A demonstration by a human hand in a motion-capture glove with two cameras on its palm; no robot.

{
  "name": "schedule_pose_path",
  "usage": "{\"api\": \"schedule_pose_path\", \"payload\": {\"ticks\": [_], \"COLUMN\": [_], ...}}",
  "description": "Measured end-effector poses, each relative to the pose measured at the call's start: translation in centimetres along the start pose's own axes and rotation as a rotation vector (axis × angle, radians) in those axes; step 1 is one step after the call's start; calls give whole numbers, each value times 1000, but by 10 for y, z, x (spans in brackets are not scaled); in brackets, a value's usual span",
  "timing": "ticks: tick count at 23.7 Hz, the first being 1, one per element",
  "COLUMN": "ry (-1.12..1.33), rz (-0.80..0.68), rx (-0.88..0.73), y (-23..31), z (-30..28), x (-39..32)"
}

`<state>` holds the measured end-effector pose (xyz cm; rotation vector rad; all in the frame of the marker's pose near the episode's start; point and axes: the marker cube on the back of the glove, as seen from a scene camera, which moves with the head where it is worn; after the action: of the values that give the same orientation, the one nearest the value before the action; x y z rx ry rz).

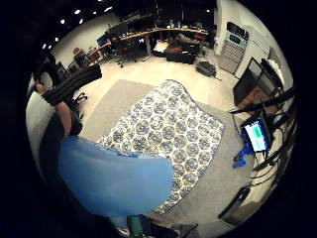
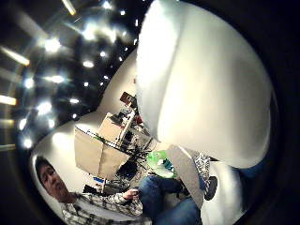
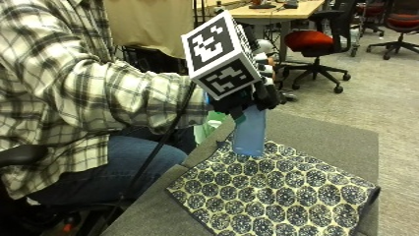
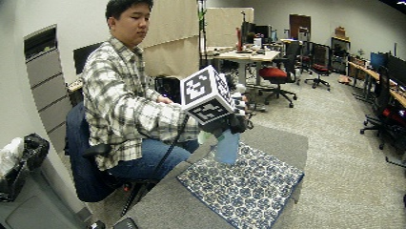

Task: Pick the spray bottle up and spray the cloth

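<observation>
We have the black-gloved right hand [image 3: 252, 98] curled around the neck of the translucent blue plastic spray bottle [image 3: 249, 132], holding it clear of the grey bench [image 3: 327, 135]. The bottle hangs roughly upright, long axis vertical, its base over the near edge of the blue-and-white patterned cloth [image 3: 282, 194] that lies flat on the bench. In the little-finger palm view the bottle body [image 1: 111, 178] sits close to the palm with the cloth [image 1: 168, 134] spread directly beyond it. We cannot make out the nozzle or which way it points. We judge the pick-up done; spraying next requires the nozzle to face down toward the cloth.
</observation>
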<state>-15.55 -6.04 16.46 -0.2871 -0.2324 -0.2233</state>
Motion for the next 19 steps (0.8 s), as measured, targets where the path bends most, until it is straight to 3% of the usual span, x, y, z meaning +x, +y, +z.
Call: {"api": "schedule_pose_path", "payload": {"ticks": [9,19], "ry": [-386,-557], "rz": [-42,-85], "rx": [28,-52], "y": [-18,-24], "z": [34,105], "x": [-35,-59]}}
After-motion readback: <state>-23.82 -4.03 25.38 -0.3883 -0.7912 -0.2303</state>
